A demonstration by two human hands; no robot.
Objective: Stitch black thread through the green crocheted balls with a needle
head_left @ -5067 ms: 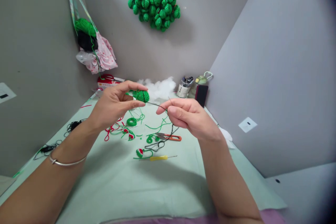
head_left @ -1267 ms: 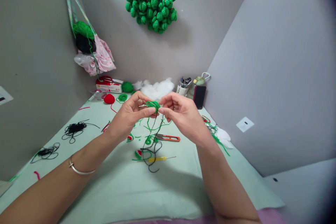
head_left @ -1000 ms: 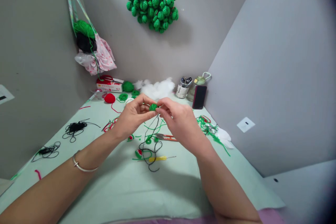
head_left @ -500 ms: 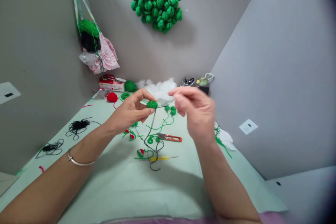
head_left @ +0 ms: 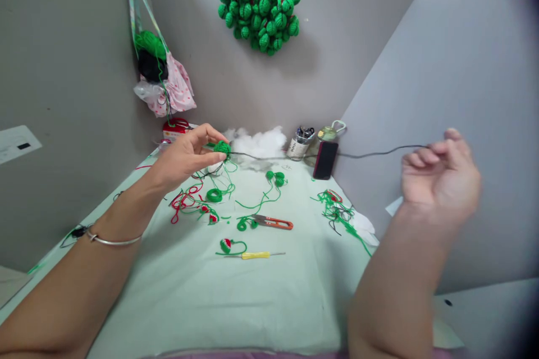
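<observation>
My left hand pinches a small green crocheted ball between thumb and fingers, above the left part of the table. From the ball a black yarn strand runs right, nearly straight with a slight sag. My right hand, raised far to the right, has its fingers curled round the other end. Whether a needle is also in those fingers I cannot make out. Below lie orange-handled thread snips, a yellow-handled crochet hook and a little red-and-green crocheted piece.
White stuffing lies at the back, beside a pen cup and a propped phone. Yarn scraps lie to the right. Green crocheted balls hang on the wall, and a yarn bag hangs at left.
My right hand has swung far out to the right, drawing the black yarn long. My left hand has shifted a little left and up with the green ball. The yarn's dangling loops are gone from mid-table.
</observation>
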